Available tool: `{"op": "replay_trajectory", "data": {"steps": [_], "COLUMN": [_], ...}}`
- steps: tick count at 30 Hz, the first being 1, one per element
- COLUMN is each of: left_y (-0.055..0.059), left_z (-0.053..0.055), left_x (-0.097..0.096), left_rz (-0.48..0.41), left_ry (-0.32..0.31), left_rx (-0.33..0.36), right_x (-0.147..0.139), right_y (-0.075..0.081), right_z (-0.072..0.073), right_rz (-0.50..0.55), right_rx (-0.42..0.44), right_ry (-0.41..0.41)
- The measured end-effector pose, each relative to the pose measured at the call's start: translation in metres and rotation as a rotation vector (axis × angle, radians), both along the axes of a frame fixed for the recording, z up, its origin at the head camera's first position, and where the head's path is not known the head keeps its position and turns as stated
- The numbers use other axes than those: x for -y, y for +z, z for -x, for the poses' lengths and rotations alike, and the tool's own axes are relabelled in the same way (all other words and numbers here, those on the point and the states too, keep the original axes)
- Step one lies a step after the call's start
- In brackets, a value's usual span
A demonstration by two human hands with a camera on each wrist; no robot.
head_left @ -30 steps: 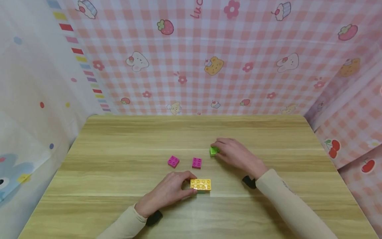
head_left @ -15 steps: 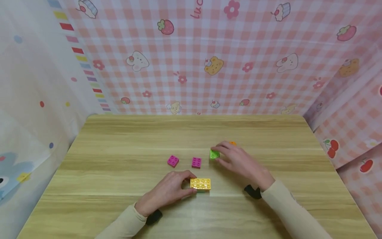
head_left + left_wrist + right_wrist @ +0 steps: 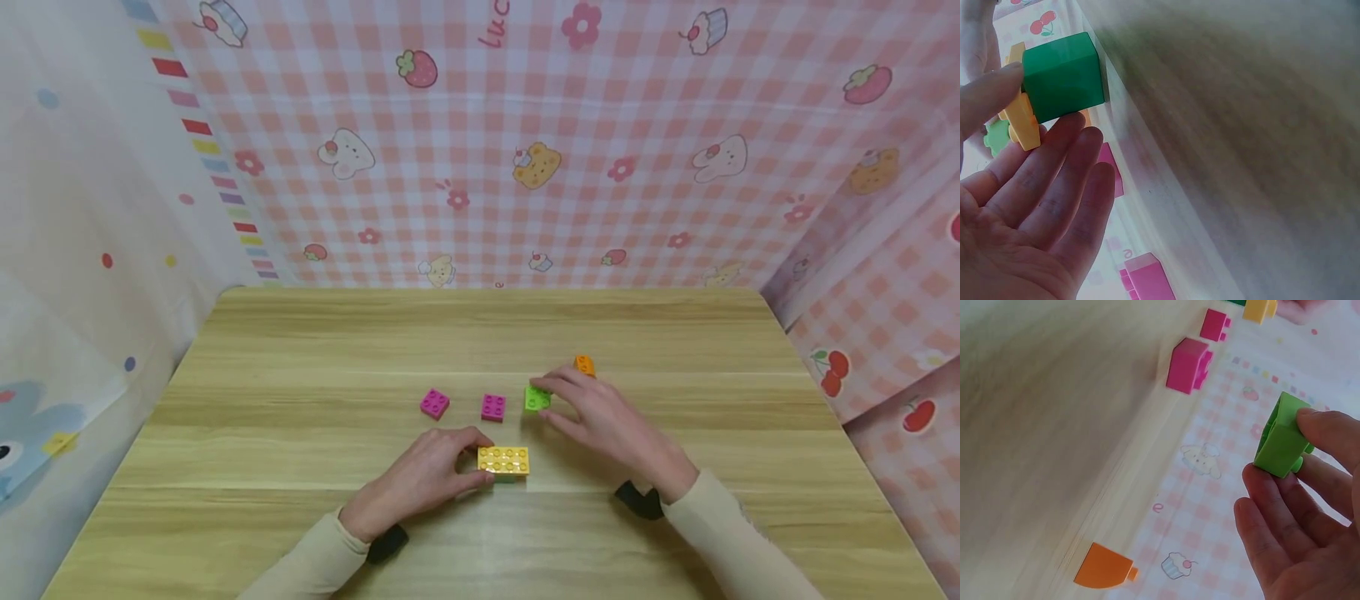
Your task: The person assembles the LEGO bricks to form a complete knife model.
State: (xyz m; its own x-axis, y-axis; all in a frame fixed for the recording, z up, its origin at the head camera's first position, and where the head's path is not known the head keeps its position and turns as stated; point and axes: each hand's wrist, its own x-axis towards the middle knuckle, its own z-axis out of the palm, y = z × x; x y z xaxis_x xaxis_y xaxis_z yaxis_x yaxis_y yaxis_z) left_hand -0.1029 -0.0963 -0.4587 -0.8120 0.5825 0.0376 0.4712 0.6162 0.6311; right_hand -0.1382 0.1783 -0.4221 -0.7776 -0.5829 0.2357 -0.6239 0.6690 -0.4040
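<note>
Thumb and fingers of my left hand [image 3: 423, 477] pinch the left end of a flat yellow brick [image 3: 503, 459] with two rows of studs. Under it sits a dark green block [image 3: 1065, 76], seen best in the left wrist view. My right hand [image 3: 603, 417] pinches a light green brick [image 3: 537, 399] between thumb and fingertips. In the right wrist view this light green brick [image 3: 1284, 436] is held up off the table, its hollow underside partly showing. It hangs behind and to the right of the yellow brick.
Two magenta bricks, one at the left [image 3: 435, 403] and one nearer the middle [image 3: 492, 407], lie on the wooden table [image 3: 315, 342]. An orange brick with a curved side [image 3: 1105, 567] lies behind my right hand. Patterned cloth [image 3: 465, 125] hangs beyond the table.
My right hand has brought the light green brick toward me, uncovering the orange brick behind it. The left hand and the yellow brick have stayed in place.
</note>
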Motion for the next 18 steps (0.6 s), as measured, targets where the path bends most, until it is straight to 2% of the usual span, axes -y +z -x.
{"op": "replay_trajectory", "data": {"steps": [6,18], "left_y": [-0.001,-0.002], "left_z": [0.0,0.0], "left_x": [0.0,0.001], "left_rz": [-0.001,-0.018], "left_ry": [-0.002,-0.002], "left_rx": [0.0,-0.006], "right_x": [0.002,0.009], "right_y": [0.0,-0.001], "right_z": [-0.007,-0.021], "right_rz": [0.048,0.077], "right_rx": [-0.04,-0.012], "right_ry": [0.056,0.102]}}
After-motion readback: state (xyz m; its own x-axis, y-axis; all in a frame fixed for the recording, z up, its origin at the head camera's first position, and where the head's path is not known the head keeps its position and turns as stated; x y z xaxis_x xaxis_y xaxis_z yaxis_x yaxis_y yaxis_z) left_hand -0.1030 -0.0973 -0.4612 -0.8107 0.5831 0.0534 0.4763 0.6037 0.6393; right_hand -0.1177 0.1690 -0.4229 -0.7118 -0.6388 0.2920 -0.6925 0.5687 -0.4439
